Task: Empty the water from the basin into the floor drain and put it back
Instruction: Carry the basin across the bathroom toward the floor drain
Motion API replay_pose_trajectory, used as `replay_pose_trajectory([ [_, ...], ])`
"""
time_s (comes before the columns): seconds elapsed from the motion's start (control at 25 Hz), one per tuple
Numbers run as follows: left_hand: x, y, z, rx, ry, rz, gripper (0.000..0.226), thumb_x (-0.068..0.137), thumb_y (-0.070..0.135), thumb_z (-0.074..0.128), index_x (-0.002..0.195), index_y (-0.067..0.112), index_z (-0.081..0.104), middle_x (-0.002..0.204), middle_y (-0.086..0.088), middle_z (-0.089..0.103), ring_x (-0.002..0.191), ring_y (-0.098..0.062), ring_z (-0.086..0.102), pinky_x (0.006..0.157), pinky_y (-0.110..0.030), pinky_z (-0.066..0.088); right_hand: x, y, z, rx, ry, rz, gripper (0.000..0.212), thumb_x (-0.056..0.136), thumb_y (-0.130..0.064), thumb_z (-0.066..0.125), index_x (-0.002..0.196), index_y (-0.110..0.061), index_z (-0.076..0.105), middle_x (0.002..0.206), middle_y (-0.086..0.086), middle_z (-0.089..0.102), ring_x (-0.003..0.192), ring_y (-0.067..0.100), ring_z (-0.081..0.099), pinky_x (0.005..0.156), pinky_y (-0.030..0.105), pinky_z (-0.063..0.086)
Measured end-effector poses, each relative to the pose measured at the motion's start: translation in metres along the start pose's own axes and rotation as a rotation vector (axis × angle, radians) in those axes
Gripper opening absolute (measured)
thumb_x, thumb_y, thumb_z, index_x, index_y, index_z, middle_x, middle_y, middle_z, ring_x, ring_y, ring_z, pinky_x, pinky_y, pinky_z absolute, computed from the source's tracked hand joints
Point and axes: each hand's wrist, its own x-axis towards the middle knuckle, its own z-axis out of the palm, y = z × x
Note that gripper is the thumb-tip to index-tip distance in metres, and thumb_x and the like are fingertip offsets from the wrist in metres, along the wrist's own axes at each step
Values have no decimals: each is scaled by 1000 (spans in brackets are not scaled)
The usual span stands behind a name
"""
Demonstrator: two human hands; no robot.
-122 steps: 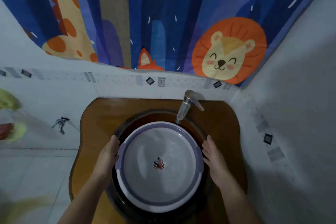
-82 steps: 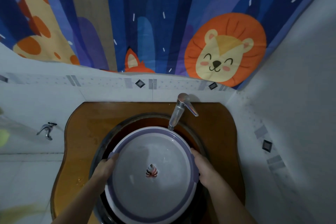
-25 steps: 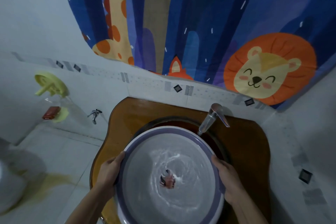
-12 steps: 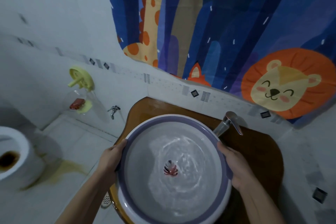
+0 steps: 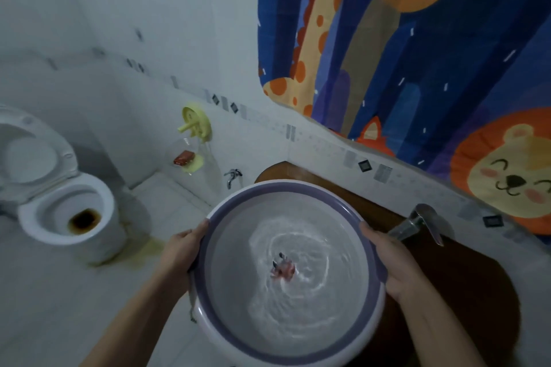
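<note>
basin (image 5: 286,271): round, purple-rimmed, held level in the air, partly over the brown table (image 5: 465,277), partly over the floor (image 5: 59,292) | water (image 5: 298,301): rippling inside | left hand (image 5: 179,250): grip clenched on left rim | right hand (image 5: 393,265): grip clenched on right rim | tap (image 5: 417,222): just beside right hand | toilet (image 5: 64,205): far left, lid up

Left: bare floor (image 5: 74,301) lies open between toilet (image 5: 68,217) and basin (image 5: 286,274) (yellow stain beside the toilet).
Right: faucet (image 5: 417,222) stands just beside the right hand (image 5: 390,265).
Behind: wall tap (image 5: 232,176) near the rim.
</note>
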Motion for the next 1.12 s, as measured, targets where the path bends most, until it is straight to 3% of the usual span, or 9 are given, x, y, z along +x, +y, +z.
replay_pose_trajectory([
  [0.08,-6,-5,-14,-40,30,0,34,89,33,65,83,0,72,81,-22,76,75,-34,71,69,-39,58,2,0,10,-43,-37,1,33,93,-36,58,108,-11,73,96,12,79,86,29,76,74,36,57],
  [0.16,-11,-10,-29,-86,50,-15,35,90,32,64,90,-2,72,88,-23,75,83,-37,71,77,-45,58,2,0,22,-84,-67,-6,33,92,-38,59,105,-11,74,91,10,79,81,27,76,72,35,58],
  [0.32,-17,-19,-67,-172,80,-17,33,91,29,63,91,-3,71,79,-22,76,74,-34,70,68,-39,57,-2,3,54,-160,-141,1,34,93,-40,57,108,-13,73,93,9,79,85,27,76,75,38,58],
  [0.44,-19,-26,-100,-216,101,-18,33,94,28,60,101,-2,71,96,-26,73,87,-38,70,81,-47,56,-6,4,85,-216,-199,-13,34,94,-41,55,108,-16,74,93,6,80,84,26,76,69,35,59],
  [0.52,-19,-29,-124,-228,120,-20,35,94,30,59,103,-2,71,98,-25,74,90,-39,70,79,-46,57,-10,7,108,-246,-233,-9,34,94,-42,54,107,-17,74,93,6,80,83,26,76,69,36,59],
  [0.64,-19,-30,-163,-237,171,-13,35,93,31,61,92,-1,73,86,-22,77,78,-35,72,64,-36,57,-15,19,144,-256,-269,18,36,95,-41,53,109,-15,74,95,9,79,86,29,76,75,39,58],
  [0.8,-17,-34,-219,-281,250,-12,27,88,29,67,83,4,75,71,-13,77,60,-24,73,53,-28,55,-27,36,200,-277,-331,59,36,95,-39,53,107,-13,74,94,11,79,82,29,76,65,34,57],
  [0.96,-17,-43,-270,-325,325,-40,23,81,29,70,77,7,76,70,-14,77,55,-24,71,55,-30,53,-34,51,254,-300,-397,63,36,95,-36,54,106,-9,74,94,14,79,82,32,76,66,36,57],
  [1.12,-15,-50,-311,-363,358,-56,30,82,30,70,61,9,78,63,-12,75,48,-21,69,47,-27,52,-38,67,303,-322,-429,85,37,94,-39,56,106,-10,75,96,15,78,88,35,74,74,42,58],
])
